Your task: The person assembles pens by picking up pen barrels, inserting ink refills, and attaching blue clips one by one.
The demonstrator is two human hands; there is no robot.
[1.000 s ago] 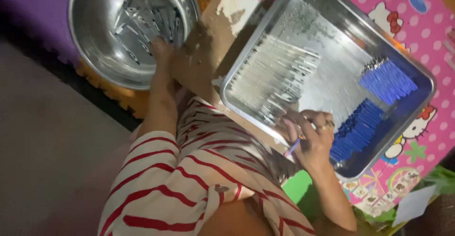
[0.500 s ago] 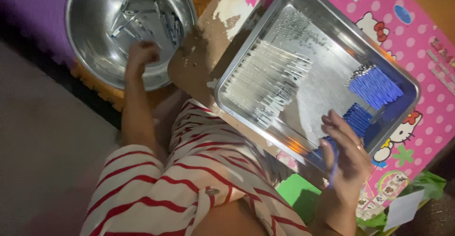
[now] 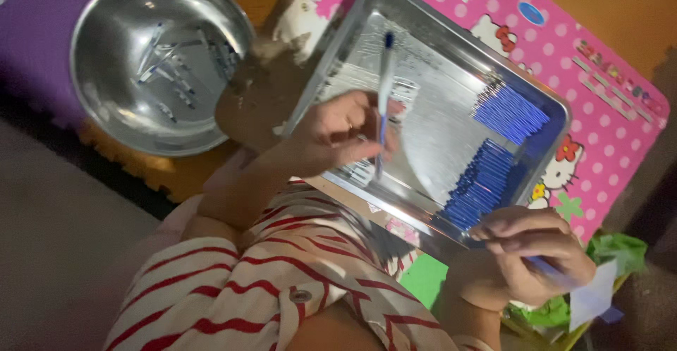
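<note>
Pen point(image 3: 385, 90) in left hand point(image 3: 331, 136) over tray point(image 3: 557, 104); blue caps point(image 3: 511, 113) inside.

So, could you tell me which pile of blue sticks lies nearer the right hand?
The lower pile, beside the right hand; the other pile lies farther up the tray.

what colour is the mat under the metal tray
Pink mat with white polka dots and cartoon pictures; head view.
</note>
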